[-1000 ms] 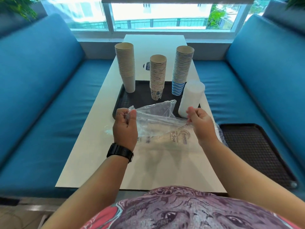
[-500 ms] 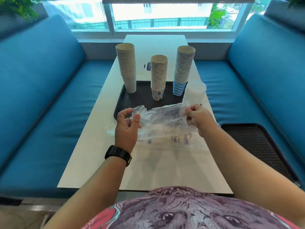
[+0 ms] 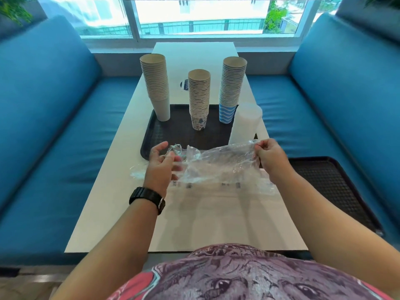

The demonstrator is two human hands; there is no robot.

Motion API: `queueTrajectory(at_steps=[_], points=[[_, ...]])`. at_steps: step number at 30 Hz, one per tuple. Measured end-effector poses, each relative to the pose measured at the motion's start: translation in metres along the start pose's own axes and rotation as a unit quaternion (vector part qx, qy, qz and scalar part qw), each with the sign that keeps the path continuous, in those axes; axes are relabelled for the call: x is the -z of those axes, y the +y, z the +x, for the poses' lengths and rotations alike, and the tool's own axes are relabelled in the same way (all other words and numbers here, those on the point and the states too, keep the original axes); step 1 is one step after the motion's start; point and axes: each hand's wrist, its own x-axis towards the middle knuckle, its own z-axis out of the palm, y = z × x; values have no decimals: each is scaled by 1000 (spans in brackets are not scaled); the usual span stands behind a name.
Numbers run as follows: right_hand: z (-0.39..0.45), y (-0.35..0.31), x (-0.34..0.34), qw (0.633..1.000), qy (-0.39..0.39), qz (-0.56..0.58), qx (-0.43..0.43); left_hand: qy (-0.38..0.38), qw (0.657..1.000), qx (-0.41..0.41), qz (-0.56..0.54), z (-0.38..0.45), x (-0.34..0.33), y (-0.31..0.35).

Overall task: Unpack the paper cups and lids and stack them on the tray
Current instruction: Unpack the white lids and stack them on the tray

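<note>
On the white table, a black tray (image 3: 151, 139) carries three tall cup stacks: plain white (image 3: 157, 87), small patterned (image 3: 199, 98) and blue-striped (image 3: 232, 87). A white stack of lids (image 3: 245, 122) stands at the tray's right front corner. Just in front of the tray I hold an empty clear plastic bag (image 3: 220, 165) stretched above the table. My right hand (image 3: 270, 156) pinches its right end. My left hand (image 3: 161, 164) is at its left end with the thumb lifted and the fingers loosely spread against the crumpled plastic.
A second black tray (image 3: 333, 187) lies on the blue bench seat (image 3: 303, 118) to my right. Blue benches flank the table (image 3: 216, 219) on both sides. More clear plastic lies flat on the table under the bag.
My left hand has loosened from a fist grip to spread fingers. My right hand has lifted the bag's right end up and outward, stretching the bag wider.
</note>
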Motion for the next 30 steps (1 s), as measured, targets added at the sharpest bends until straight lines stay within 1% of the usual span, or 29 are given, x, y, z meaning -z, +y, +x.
queueTrajectory(at_steps=[1, 3, 4, 5, 6, 7, 8, 10, 11, 12, 13, 14, 15, 16, 17, 19, 21, 22, 24, 25, 27, 28, 30], points=[[-2, 0, 1, 1000, -14, 17, 9, -42, 997, 52, 38, -1, -3, 3], [-5, 0, 0, 997, -40, 30, 52, -118, 971, 141, 150, -5, -11, 6], [-7, 0, 0, 996, -52, 24, 75, -136, 958, 154, 199, -6, -14, 4], [-9, -1, -1, 993, -64, 18, 93, -139, 952, 141, 234, -5, -17, 0], [-9, -1, -1, 992, -70, 16, 104, -128, 953, 110, 252, -4, -19, -4], [-10, -2, 0, 991, -71, 19, 108, -108, 961, 80, 241, 0, -20, -9], [-9, -2, 2, 992, -67, 26, 108, -79, 974, 53, 204, 4, -20, -13], [-4, 1, 9, 994, -44, 50, 81, 13, 997, 32, 64, 13, -19, -15], [-1, 3, 12, 996, -31, 65, 54, 61, 998, 22, -16, 16, -18, -11], [1, 7, 14, 997, -19, 72, 25, 89, 992, 18, -83, 19, -18, -8], [3, 11, 15, 997, -9, 72, 0, 87, 987, 24, -134, 20, -18, -5], [4, 15, 15, 997, -2, 71, -19, 59, 984, 39, -166, 21, -20, -3], [6, 20, 14, 997, 3, 72, -33, 13, 983, 57, -174, 20, -22, -2], [7, 24, 13, 996, 6, 75, -44, -35, 987, 74, -142, 18, -25, -3], [7, 26, 11, 996, 11, 73, -51, -74, 992, 69, -74, 17, -27, -7], [7, 30, 10, 997, 21, 54, -46, -133, 989, 21, 68, 12, -32, -15], [8, 31, 11, 999, 15, 43, -25, -176, 971, -24, 163, 11, -40, -18], [9, 33, 12, 999, 10, 31, -19, -186, 957, -46, 217, 13, -44, -18], [12, 38, 12, 999, 13, -32, 0, -194, 916, -80, 340, 22, -49, -23], [14, 42, 11, 997, 13, -80, 14, -201, 893, -85, 394, 26, -51, -28], [14, 51, 9, 984, -12, -172, 42, -203, 849, -77, 481, 32, -51, -39], [13, 55, 8, 977, -32, -207, 48, -199, 835, -68, 509, 32, -49, -44], [8, 62, 9, 965, -64, -251, 43, -186, 825, -53, 531, 25, -48, -51]])
